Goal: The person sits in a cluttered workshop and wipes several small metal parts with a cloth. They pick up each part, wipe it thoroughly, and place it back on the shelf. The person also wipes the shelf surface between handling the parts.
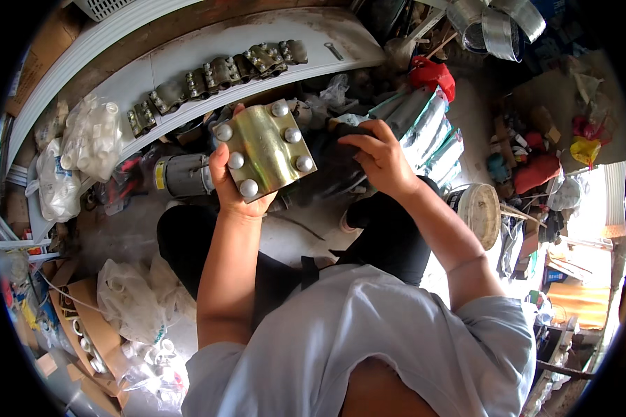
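Note:
My left hand grips a yellowish zinc-plated metal pipe clamp by its lower and left edges. The clamp has a curved middle, with several silver domed bolt heads along its two flat flanges. To the right, and apart from the clamp, my right hand pinches a small dark object between thumb and fingers; its exact kind is unclear. Beyond both hands, a row of similar clamps with bolts lies on a white shelf. A wrench rests at that shelf's right end.
A grey cylindrical motor-like housing lies left of the clamp. Bags of white pipe fittings hang over the shelf's left end. Silvery wrapped rolls lean at right, near a bucket. An open cardboard box stands lower left.

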A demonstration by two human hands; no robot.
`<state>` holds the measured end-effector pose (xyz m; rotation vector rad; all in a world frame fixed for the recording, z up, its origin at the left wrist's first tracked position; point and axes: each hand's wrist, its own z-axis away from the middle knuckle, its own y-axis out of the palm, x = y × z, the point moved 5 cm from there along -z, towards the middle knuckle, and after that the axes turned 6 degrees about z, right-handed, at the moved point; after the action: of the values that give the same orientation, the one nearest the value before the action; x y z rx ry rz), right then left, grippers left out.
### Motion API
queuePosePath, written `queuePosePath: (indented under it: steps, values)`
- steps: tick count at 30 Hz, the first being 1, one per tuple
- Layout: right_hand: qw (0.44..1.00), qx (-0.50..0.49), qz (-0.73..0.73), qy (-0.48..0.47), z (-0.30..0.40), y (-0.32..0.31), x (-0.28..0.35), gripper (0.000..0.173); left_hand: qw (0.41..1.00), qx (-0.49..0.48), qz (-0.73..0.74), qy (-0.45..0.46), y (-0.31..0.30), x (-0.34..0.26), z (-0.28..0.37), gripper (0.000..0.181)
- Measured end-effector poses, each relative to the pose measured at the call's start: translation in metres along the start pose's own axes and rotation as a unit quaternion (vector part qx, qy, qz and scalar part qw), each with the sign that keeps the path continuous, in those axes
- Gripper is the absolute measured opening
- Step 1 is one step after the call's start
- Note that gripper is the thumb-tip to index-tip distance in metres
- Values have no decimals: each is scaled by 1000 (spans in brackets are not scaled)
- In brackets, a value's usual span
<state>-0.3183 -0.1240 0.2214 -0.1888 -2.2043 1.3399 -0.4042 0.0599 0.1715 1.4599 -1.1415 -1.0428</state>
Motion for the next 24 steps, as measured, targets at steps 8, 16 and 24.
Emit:
queuePosePath:
  steps: [8,16,24]
  values:
    - [987,-60,-22,-147,-31,15,108,42,998,6,50,29,-32,6,-4,59]
    - [988,-146,34,-33,-79,52,87,27,989,-145,9,17,-26,11,-3,47]
    - [985,63,-82,-136,-35,28,91,33,998,-45,49,-10,-39,17,0,45]
